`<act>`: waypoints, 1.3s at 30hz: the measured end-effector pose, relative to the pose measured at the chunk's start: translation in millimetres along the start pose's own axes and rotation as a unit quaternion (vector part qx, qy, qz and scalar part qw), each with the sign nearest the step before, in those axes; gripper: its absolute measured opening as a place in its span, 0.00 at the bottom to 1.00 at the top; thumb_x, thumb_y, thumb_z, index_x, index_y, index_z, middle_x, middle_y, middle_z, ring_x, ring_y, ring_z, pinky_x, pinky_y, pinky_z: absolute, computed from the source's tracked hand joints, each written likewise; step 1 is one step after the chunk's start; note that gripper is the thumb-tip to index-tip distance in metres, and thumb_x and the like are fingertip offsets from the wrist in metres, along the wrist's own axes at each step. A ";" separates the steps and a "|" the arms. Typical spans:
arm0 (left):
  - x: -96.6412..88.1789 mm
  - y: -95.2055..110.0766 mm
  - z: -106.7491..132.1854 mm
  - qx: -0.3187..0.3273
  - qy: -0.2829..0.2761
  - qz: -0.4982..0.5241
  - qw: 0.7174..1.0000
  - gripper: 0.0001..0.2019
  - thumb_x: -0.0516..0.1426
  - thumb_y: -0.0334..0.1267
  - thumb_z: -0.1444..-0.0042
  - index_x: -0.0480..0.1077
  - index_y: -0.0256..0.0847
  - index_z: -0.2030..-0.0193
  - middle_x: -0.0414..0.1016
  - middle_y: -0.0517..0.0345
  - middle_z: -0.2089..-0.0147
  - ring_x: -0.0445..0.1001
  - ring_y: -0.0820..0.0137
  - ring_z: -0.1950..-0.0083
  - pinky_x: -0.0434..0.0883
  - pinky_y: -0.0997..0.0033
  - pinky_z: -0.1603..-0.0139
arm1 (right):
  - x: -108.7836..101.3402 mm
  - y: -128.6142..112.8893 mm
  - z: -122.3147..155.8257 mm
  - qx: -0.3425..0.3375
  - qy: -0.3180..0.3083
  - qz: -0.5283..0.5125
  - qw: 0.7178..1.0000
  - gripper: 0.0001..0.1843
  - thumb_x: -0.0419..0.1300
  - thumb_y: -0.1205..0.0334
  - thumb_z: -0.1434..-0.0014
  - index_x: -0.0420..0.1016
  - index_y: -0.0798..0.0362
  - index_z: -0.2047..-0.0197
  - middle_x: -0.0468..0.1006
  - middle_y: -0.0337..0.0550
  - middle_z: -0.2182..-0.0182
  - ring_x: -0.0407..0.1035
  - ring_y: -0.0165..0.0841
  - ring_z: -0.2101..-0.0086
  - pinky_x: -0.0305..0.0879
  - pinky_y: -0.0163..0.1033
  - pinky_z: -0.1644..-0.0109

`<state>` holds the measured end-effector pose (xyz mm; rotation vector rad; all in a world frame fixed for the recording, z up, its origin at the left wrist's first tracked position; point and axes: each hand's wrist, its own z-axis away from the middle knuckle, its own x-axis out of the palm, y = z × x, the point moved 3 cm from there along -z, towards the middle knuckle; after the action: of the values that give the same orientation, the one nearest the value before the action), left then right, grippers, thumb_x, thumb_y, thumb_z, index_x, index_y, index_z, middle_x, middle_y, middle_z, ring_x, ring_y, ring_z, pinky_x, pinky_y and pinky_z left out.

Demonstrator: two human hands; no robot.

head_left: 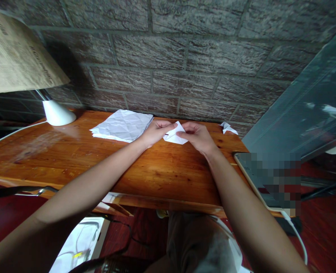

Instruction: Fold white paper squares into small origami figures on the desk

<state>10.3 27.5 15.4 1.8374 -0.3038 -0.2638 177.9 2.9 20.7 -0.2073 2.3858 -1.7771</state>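
Left hand (156, 131) and right hand (198, 137) pinch a folded paper (174, 136) at frame centre.
It is held low over the table (156, 170); a clean crease likely needs edges matched, then pressed flat.

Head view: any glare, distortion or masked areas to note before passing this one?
Head view: wide-angle bowing curves the brick wall courses; soft sheen on the table near the lamp; a pixelated block sits at right; left hand, right hand and small paper are sharp.

Lamp shade (17, 57) cut off at left edge; flat device (270, 174) pixelated; folded paper (175, 136) partly hidden behind right hand (198, 138).
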 end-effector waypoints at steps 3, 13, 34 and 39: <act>-0.1 -3.4 -1.2 -0.029 0.006 0.056 0.998 0.16 0.71 0.49 0.55 0.81 0.37 0.68 0.78 0.59 0.72 0.70 0.75 0.72 0.63 0.74 0.69 | -0.2 1.0 -0.5 -0.002 0.006 0.001 1.000 0.21 0.78 0.53 0.61 0.80 0.53 0.66 0.83 0.39 0.70 0.73 0.31 0.71 0.69 0.38 0.63; 1.2 -4.2 -2.8 -0.029 0.027 0.106 0.994 0.16 0.73 0.43 0.61 0.82 0.38 0.66 0.81 0.58 0.70 0.73 0.74 0.71 0.68 0.72 0.66 | 1.4 1.4 -0.2 -0.003 0.004 -0.011 1.000 0.20 0.78 0.54 0.61 0.80 0.53 0.66 0.83 0.38 0.70 0.73 0.30 0.71 0.68 0.37 0.64; -2.8 3.7 -1.2 -0.040 -0.008 0.064 0.997 0.15 0.73 0.44 0.62 0.82 0.38 0.67 0.82 0.55 0.67 0.75 0.71 0.67 0.70 0.69 0.61 | 5.8 -0.3 3.1 0.007 -0.012 0.027 1.000 0.14 0.74 0.55 0.58 0.80 0.53 0.70 0.79 0.37 0.73 0.69 0.29 0.72 0.65 0.36 0.65; -4.6 4.9 -1.5 -0.008 -0.023 0.020 1.000 0.15 0.72 0.45 0.59 0.82 0.37 0.68 0.81 0.55 0.69 0.74 0.71 0.69 0.68 0.70 0.65 | 6.6 -0.3 3.9 0.000 -0.025 0.045 0.999 0.11 0.72 0.57 0.57 0.79 0.53 0.72 0.78 0.36 0.75 0.67 0.29 0.73 0.63 0.35 0.67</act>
<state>6.1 29.1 20.6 1.8098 -0.3685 -0.2810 172.2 -2.1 19.5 -0.1387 2.3231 -1.7114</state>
